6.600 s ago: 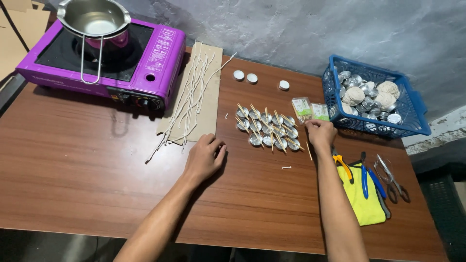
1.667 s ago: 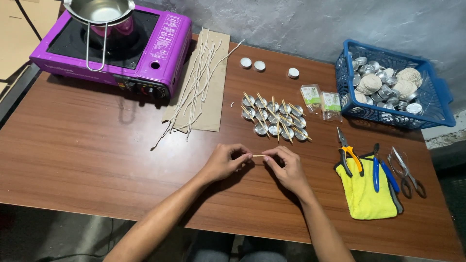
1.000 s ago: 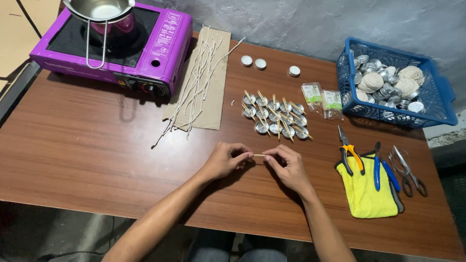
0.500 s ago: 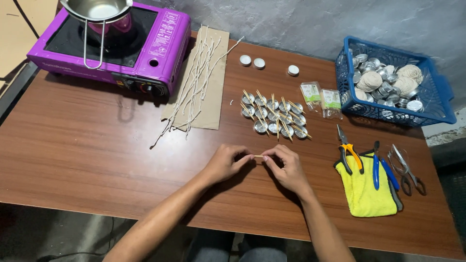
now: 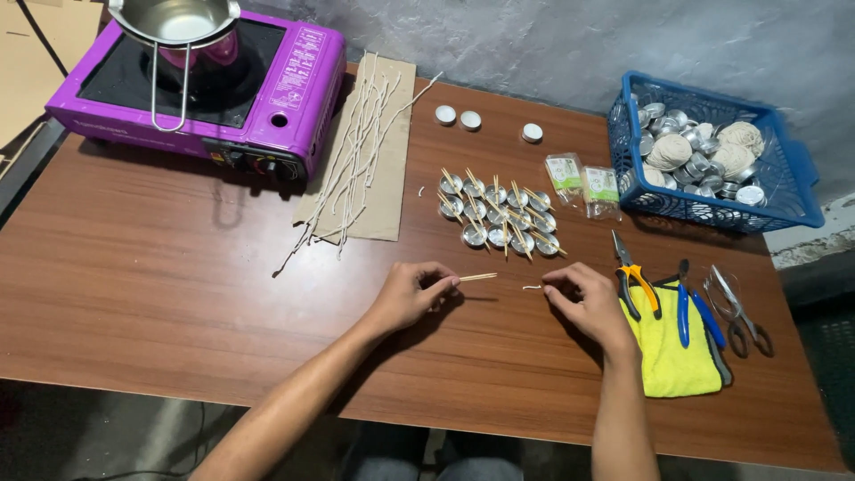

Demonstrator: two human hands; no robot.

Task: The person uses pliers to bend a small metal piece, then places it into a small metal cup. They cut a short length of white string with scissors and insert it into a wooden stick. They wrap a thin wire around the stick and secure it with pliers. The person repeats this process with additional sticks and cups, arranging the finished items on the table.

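Hands work close to the table's near edge. The left hand pinches a short wooden stick between thumb and fingertips, the stick pointing toward the other hand and hanging just above the wood. The right hand has its fingers narrowed on a small pale bit of wick, its free end poking out toward the stick; the two pieces are near each other but apart.

The stick looks light, thin and stiff, likely to snap if bent, so a hold near its end with the fingertips suits it. The wick piece seems soft, limp and nearly weightless, easy to drop, best nipped close to its tip.

Just right of the right hand lies a yellow cloth with pliers, blue-handled cutters and scissors. Farther off sits a cluster of small metal cups with sticks laid across them, then long wicks on cardboard. At the back stand a purple stove bearing a steel pot, and a blue basket of cups and twine balls.
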